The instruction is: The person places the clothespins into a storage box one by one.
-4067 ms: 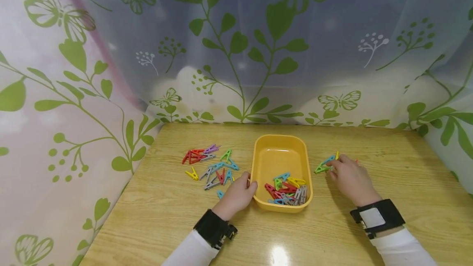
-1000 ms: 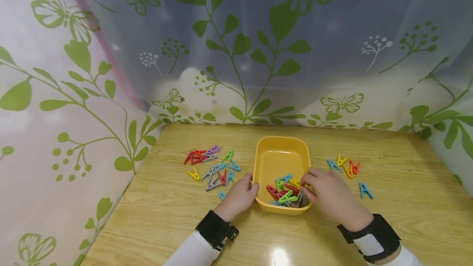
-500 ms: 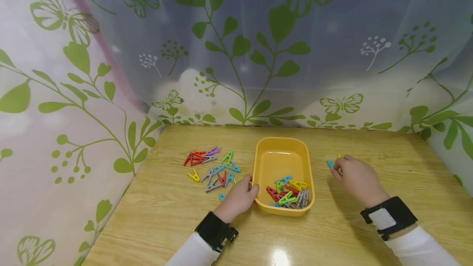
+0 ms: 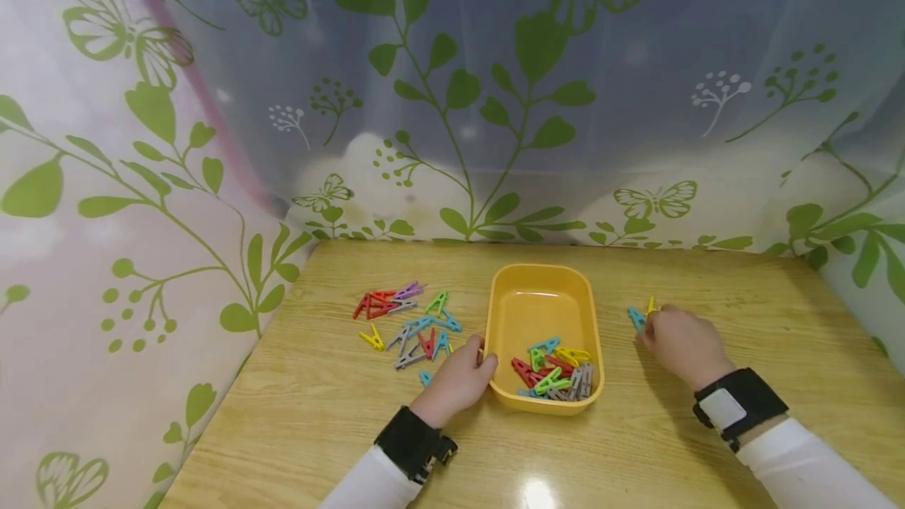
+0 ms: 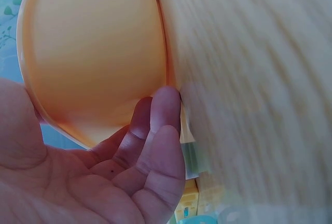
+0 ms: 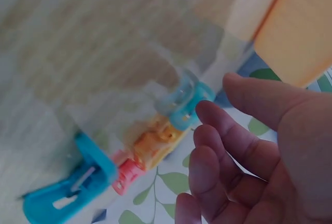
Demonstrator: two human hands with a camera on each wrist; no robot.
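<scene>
My left hand (image 4: 458,379) grips the left rim of the yellow plastic bin (image 4: 540,277), the thumb over the edge. In the left wrist view its fingers (image 5: 166,156) lie against the bin's outer wall. Several coloured clothespins (image 4: 551,379) fill the bin's near end. My right hand (image 4: 686,344) is at the small group right of the bin, beside a blue clothespin (image 4: 635,319). In the right wrist view, thumb and forefinger stand apart near that blue clothespin (image 6: 193,106). Orange (image 6: 155,143), red (image 6: 126,175) and another blue clothespin (image 6: 67,185) lie beyond, mostly hidden by the hand from above.
Left of the bin several red, grey, blue, green, yellow and purple clothespins (image 4: 403,320) lie scattered on the wooden table (image 4: 297,415). A yellow clothespin (image 4: 650,305) shows behind the right hand. A patterned curtain (image 4: 452,140) hangs along the table's back edge.
A green clothespin from the right group now lies in the bin. My right hand has gone from the bin back to the right group. The left hand keeps its grip.
</scene>
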